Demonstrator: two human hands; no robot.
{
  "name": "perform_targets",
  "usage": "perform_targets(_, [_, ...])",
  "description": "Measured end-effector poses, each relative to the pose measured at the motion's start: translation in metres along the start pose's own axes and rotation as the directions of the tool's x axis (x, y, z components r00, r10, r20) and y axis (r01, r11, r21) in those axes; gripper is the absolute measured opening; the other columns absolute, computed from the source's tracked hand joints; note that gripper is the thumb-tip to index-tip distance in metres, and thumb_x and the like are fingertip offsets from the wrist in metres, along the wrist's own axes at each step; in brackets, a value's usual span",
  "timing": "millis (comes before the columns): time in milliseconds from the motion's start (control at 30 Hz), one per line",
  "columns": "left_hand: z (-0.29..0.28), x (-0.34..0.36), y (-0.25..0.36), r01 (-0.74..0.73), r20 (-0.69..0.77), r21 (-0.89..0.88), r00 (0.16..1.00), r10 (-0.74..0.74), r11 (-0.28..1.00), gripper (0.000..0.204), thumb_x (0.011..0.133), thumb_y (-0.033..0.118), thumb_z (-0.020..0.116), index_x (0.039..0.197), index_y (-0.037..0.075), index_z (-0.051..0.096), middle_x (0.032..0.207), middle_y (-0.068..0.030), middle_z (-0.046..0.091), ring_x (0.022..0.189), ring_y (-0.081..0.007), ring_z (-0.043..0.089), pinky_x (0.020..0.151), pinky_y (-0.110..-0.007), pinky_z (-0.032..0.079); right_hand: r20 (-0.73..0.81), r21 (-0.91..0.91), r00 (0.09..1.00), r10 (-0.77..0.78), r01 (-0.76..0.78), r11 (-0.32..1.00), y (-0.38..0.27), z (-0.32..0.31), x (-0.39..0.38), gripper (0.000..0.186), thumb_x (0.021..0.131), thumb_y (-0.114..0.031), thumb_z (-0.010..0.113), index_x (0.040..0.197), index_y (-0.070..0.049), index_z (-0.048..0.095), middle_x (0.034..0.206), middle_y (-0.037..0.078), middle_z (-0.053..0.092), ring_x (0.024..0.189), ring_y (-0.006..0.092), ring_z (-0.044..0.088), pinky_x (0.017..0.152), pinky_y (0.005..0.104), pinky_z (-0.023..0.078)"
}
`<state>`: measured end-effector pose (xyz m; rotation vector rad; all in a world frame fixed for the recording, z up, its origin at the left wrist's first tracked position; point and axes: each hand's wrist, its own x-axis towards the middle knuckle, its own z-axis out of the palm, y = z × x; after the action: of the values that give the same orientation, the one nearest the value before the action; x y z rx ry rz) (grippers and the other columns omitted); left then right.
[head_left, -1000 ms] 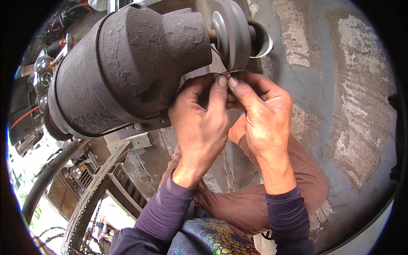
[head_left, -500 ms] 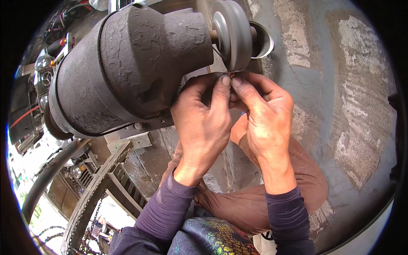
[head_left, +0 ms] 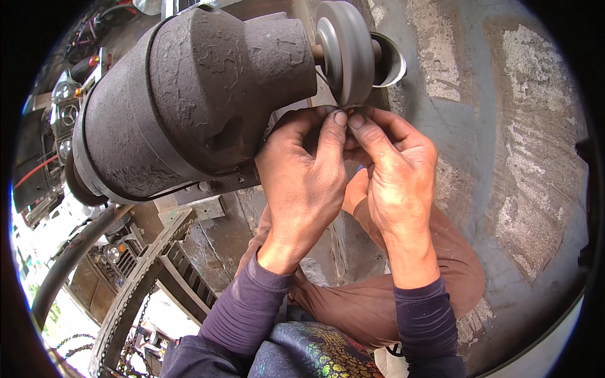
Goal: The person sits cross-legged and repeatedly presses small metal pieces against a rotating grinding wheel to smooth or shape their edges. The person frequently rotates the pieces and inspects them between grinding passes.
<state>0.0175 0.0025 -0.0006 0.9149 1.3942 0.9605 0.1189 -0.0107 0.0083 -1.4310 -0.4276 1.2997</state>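
A bench grinder with a weathered dark motor housing (head_left: 183, 94) fills the upper left, its grey wheel (head_left: 350, 50) on a shaft at top centre. Just beneath the wheel's lower edge, my left hand (head_left: 301, 173) and my right hand (head_left: 400, 183) meet, fingers curled and thumb tips close together. Between them they pinch a tiny orange-brown piece (head_left: 349, 110), mostly hidden by the fingertips; whether it touches the wheel I cannot tell. My left hand sits right beside the motor housing.
A round metal cup (head_left: 391, 63) stands behind the wheel. A worn grey floor (head_left: 460, 113) lies to the right. My bent legs (head_left: 454, 252) are below my hands. At lower left are a dark pipe (head_left: 69, 258), a wooden frame (head_left: 145, 258) with chains, and vehicle parts (head_left: 116, 252) beyond.
Both hands have shifted slightly to the right along the underside of the wheel, still pinched together. The small piece shows less between the fingertips now.
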Motion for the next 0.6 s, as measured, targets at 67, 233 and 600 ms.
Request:
perform_targets(67, [0.0006,0.0007,0.0002,-0.007,-0.003,-0.004,1.0,0.007,1.0,0.023,0.101,0.013,0.067,0.105,-0.009,0.072,0.091,-0.0075,0.073,0.075,-0.0096,0.066,0.068,-0.024,0.056,-0.006,-0.005,1.0,0.003,-0.003,1.0,0.0,-0.0002,-0.0001,0.019,0.097,-0.007,0.069,0.106,0.01,0.07,0.088,0.01,0.073,0.075,0.0131,0.07,0.069,0.0264,0.059])
perform_targets(233, [0.0007,0.0003,0.0012,0.006,0.009,-0.036,1.0,-0.005,0.999,0.022,0.101,0.013,0.067,0.105,-0.008,0.072,0.091,-0.0082,0.073,0.075,-0.0096,0.066,0.068,-0.024,0.056,-0.011,-0.012,1.0,0.007,-0.007,1.0,-0.0006,-0.0008,-0.0009,0.02,0.097,-0.006,0.069,0.107,0.011,0.069,0.09,0.011,0.073,0.076,0.0135,0.07,0.071,0.0266,0.06])
perform_targets(600, [-0.0002,0.0013,0.0007,0.002,0.011,0.006,1.0,-0.002,1.0,0.021,0.101,0.012,0.067,0.105,-0.008,0.072,0.091,-0.0077,0.073,0.075,-0.0095,0.066,0.068,-0.024,0.056,0.025,-0.029,0.999,0.045,-0.044,0.999,-0.0024,-0.0036,-0.0011,0.027,0.098,-0.005,0.067,0.118,0.013,0.064,0.1,0.016,0.072,0.084,0.0191,0.071,0.079,0.0306,0.061])
